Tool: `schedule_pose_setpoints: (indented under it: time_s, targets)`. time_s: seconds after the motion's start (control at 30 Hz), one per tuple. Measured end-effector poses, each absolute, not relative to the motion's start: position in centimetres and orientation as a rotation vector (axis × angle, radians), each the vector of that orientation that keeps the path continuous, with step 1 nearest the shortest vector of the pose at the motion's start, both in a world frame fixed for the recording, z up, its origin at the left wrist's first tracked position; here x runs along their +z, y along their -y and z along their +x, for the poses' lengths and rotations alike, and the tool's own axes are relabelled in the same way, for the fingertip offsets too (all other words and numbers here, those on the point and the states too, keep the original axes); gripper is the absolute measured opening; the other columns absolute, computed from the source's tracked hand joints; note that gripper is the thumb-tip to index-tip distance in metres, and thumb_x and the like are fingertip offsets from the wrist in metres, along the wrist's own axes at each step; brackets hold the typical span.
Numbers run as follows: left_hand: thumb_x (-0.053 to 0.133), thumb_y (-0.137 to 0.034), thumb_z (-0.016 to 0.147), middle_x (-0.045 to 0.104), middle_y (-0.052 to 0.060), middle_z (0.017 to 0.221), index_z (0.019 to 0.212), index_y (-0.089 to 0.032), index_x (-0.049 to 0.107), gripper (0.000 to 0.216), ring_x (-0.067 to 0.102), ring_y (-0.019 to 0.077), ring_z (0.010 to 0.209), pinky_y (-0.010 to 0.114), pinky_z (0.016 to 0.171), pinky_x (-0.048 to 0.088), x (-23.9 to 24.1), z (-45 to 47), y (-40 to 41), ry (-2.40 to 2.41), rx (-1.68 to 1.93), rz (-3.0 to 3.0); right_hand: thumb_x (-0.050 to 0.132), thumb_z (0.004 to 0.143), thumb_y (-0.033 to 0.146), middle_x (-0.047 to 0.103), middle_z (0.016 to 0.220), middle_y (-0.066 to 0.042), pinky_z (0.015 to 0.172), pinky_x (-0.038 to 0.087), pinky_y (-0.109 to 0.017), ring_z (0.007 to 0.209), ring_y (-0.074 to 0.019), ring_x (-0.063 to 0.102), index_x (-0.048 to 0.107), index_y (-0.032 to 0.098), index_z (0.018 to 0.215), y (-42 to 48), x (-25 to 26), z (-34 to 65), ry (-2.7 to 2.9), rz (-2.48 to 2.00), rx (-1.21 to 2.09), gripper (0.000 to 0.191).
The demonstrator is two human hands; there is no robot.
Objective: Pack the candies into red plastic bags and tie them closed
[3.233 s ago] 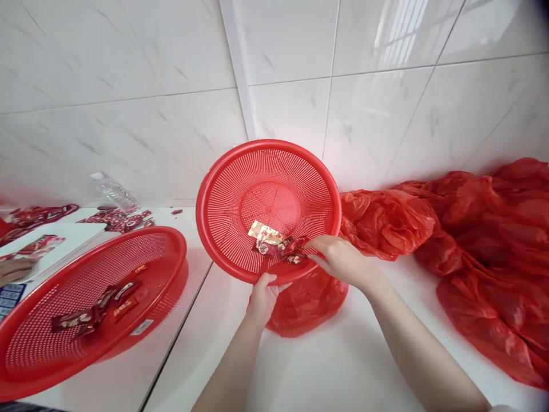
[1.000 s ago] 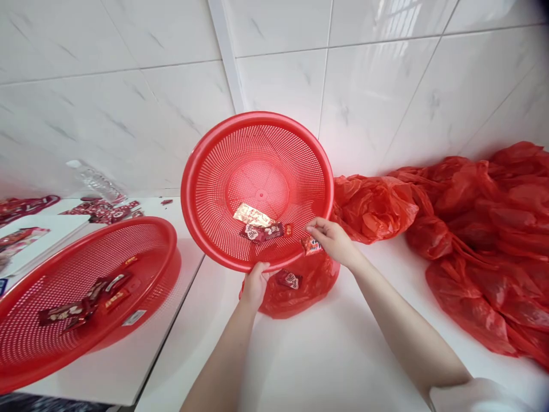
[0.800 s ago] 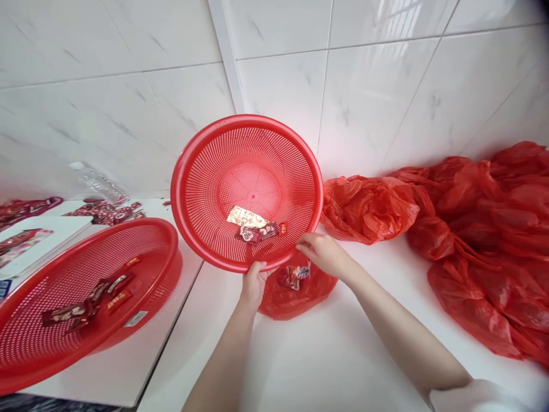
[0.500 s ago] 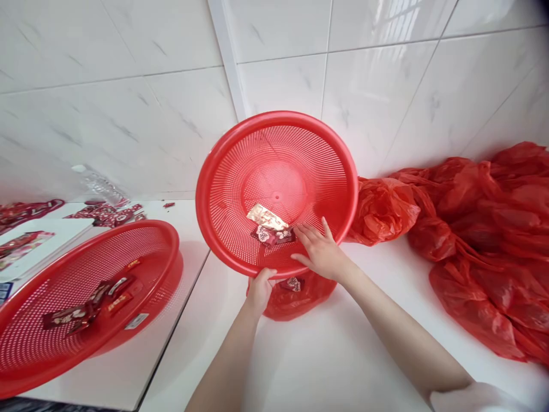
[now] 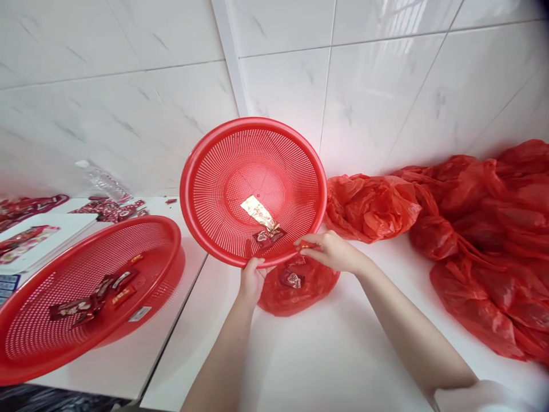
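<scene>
My left hand (image 5: pixel 252 280) is closed on the near rim of a red plastic colander (image 5: pixel 201 229), which is tilted up toward me. Inside, low on the near side, lie a gold packet (image 5: pixel 256 209) and dark red packets (image 5: pixel 265 237) with pale print. At the right of the rim, my right hand (image 5: pixel 330 249) pinches a small red packet (image 5: pixel 303 246) with a touch of yellow; the fingers partly cover it. Beneath the colander an open red plastic bag (image 5: pixel 295 303) rests on the white table, with a dark red packet (image 5: pixel 293 279) in it.
A second red colander (image 5: pixel 158 234) with several packets stands to the left. Behind it lie a clear plastic bottle (image 5: pixel 103 182), red packets (image 5: pixel 114 210) and a white box (image 5: pixel 64 237). Filled red bags (image 5: pixel 489 229) are heaped at the right. A tiled wall (image 5: pixel 283 80) closes off the back.
The colander has moved left and slightly down with my left hand. My right hand has come out from inside it to the rim, its spread fingers now pinched on a small red packet.
</scene>
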State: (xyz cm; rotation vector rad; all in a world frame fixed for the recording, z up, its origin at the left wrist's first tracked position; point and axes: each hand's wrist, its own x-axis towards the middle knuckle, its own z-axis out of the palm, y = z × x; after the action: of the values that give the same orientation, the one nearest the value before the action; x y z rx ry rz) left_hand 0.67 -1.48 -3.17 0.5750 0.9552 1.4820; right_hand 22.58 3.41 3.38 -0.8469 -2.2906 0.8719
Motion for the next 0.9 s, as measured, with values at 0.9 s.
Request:
schedule_pose_setpoints:
  time_s: [0.9]
  targets:
    - [0.057, -0.021, 0.069, 0.073, 0.008, 0.100, 0.089, -0.016, 0.073, 0.026, 0.062, 0.0311, 0.110, 0.049, 0.098, 0.047, -2.42, 1.36, 1.80, -0.944, 1.501, 0.614, 0.067, 0.080, 0.026, 0.069, 0.083, -0.003, 0.067, 0.047, -0.028, 0.075, -0.0180, 0.063, 0.065, 0.020, 0.091, -2.88, 2.66, 21.76, 2.392, -1.000, 0.874, 0.013]
